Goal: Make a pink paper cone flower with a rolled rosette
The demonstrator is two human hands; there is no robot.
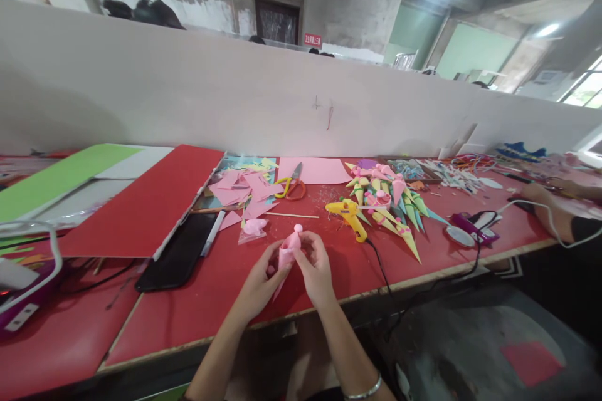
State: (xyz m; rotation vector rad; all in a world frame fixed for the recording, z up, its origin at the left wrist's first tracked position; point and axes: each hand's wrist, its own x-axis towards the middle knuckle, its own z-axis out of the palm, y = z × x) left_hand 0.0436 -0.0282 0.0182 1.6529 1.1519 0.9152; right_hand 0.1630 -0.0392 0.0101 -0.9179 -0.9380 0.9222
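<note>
Between my two hands, over the front of the red table [226, 301], is a small pink cone [288, 252] with a pink pompom [298, 228] at its upper rim. My left hand [263, 279] is closed around its left side. Thumb and fingers of my right hand [314, 263] pinch its right side. The cone's tip points down toward me. A yellow glue gun [348, 216] lies to the right, beside a pile of yellow, green and pink cones [383, 191]. A small plastic bag [253, 229] with pink bits lies left of my hands.
Scissors [292, 185] and pink paper scraps [244, 191] lie behind my hands. At left are a black phone-like slab [177, 254] and red foam sheets [145, 207]. A cord trails off the front edge. Another person's arm [540, 203] reaches in at right. A white partition [211, 94] stands behind.
</note>
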